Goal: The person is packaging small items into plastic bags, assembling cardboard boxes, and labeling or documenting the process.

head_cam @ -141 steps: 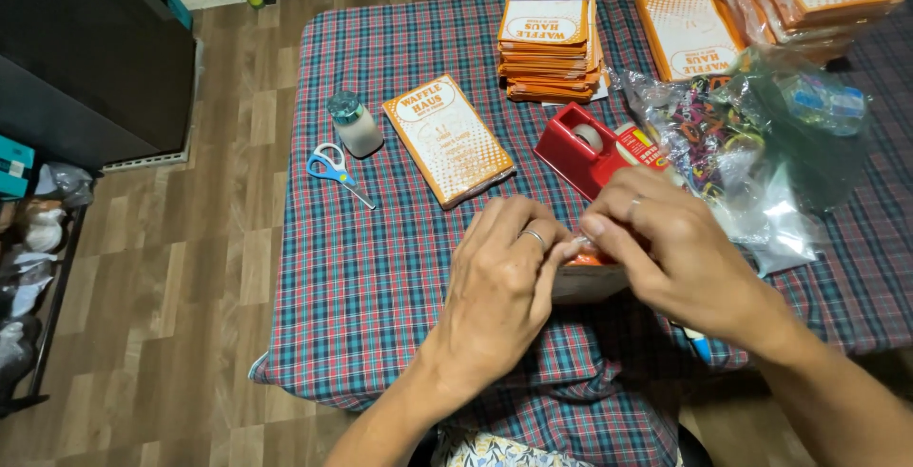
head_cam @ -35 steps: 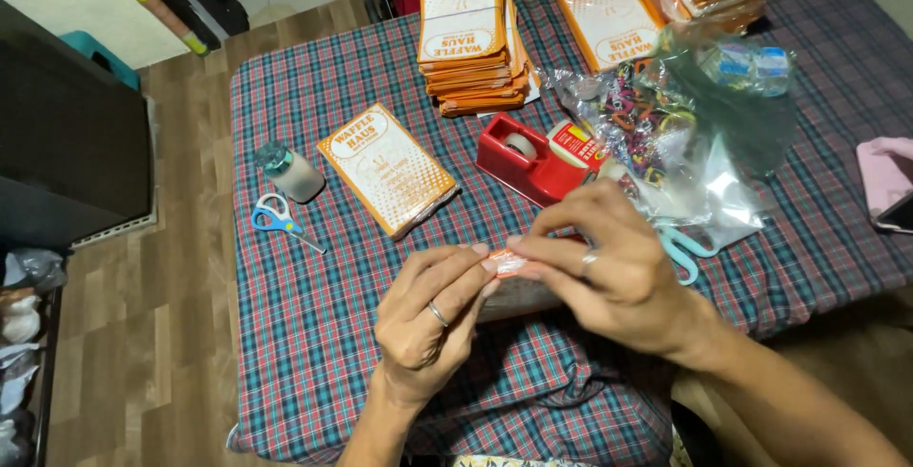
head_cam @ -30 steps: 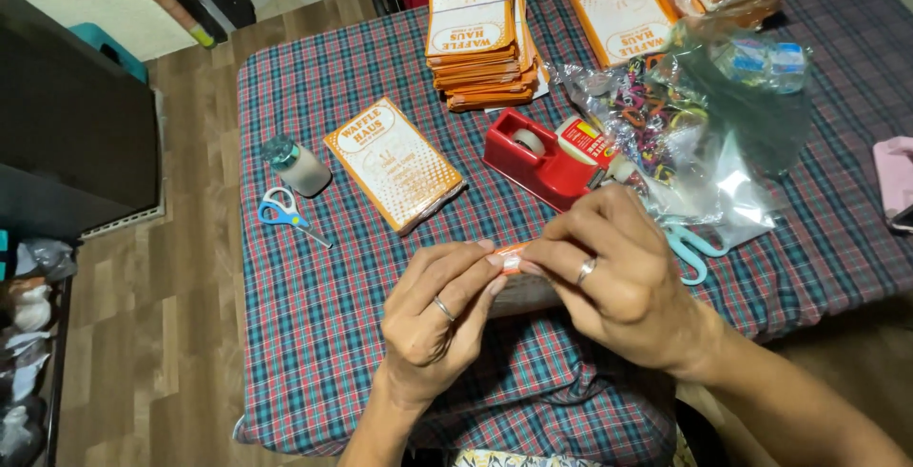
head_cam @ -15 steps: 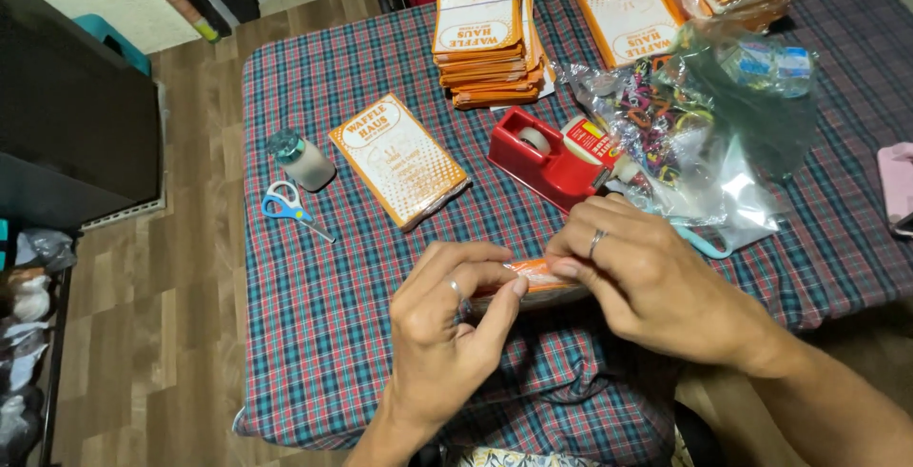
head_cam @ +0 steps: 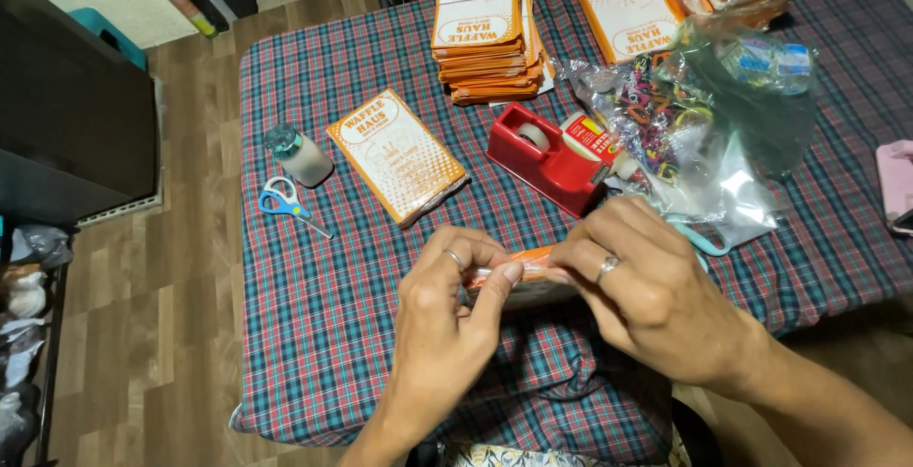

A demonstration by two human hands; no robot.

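Head view: both hands pinch flat orange paper packet over plaid cloth.

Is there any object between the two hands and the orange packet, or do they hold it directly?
Nothing visible stands between them. The left hand and the right hand both grip the orange packet directly, above the plaid tablecloth. The red tape dispenser lies behind, apart.
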